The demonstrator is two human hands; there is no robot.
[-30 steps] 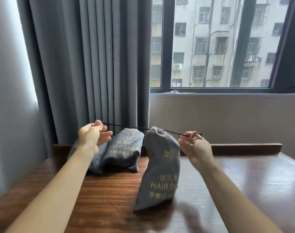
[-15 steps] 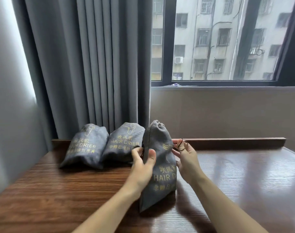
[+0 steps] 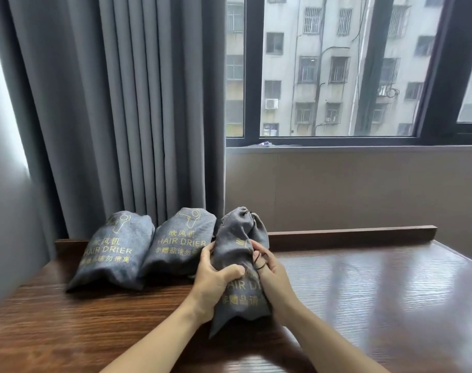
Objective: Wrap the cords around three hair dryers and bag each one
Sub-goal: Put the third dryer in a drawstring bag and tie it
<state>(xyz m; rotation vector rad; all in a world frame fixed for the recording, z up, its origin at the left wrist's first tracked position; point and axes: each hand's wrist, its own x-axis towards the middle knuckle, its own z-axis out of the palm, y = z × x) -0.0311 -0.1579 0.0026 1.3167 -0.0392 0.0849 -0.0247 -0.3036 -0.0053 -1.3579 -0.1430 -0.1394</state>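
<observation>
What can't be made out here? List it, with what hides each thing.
- Hair dryers and their cords: head view, hidden inside all three grey bags: left bag, middle bag, third bag.
- Third bag's print: partly covered by the left hand and right hand.
- Drawstring: thin and dark, so whether a knot is tied is too small to tell.
- Table front: cut off by the bottom edge.

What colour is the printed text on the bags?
Gold-yellow, on grey fabric; clearest in the head view on the leftmost bag.
</observation>
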